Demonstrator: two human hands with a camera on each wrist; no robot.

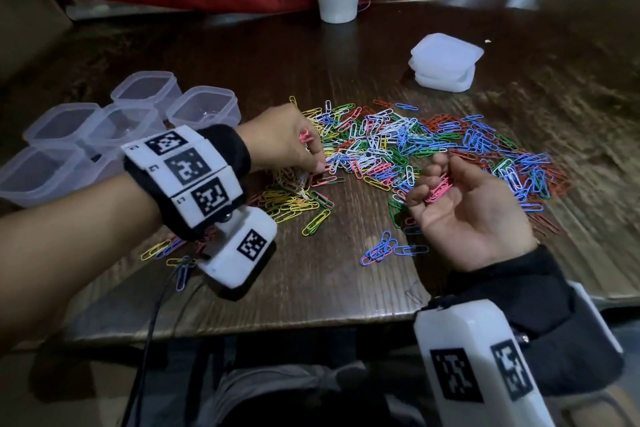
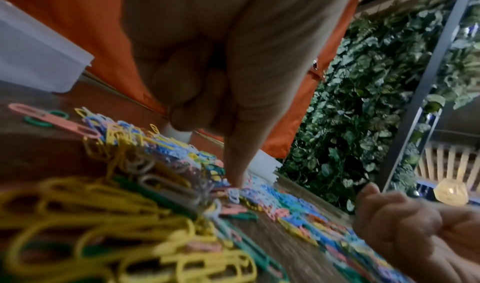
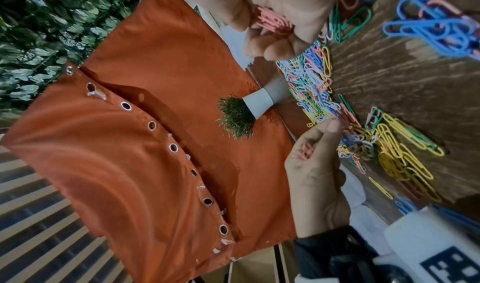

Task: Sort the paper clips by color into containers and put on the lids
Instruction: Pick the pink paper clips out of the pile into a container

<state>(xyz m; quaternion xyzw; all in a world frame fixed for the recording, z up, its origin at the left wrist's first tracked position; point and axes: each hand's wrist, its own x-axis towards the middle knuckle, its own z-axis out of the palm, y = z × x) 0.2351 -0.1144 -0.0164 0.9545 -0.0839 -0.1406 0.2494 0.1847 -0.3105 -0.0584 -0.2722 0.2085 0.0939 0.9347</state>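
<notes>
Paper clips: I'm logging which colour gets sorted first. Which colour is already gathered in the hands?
Pink. The right hand cups a bunch of pink paper clips; the left hand pinches more pink ones. Other colours lie on the table.

Glossy dark wood table (image 1: 346, 270), translucent plastic containers (image 1: 204, 107), frosted plastic lids (image 1: 445, 61), orange-red cloth (image 3: 145, 143)

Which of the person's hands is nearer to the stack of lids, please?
Right. The right hand lies below the lid stack, holding pink clips; the left hand is farther left.

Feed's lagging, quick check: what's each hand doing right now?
Left hand: fingers curled on pink clips, one fingertip down in the pile.
Right hand: palm up, cupped round a bunch of pink clips.
</notes>
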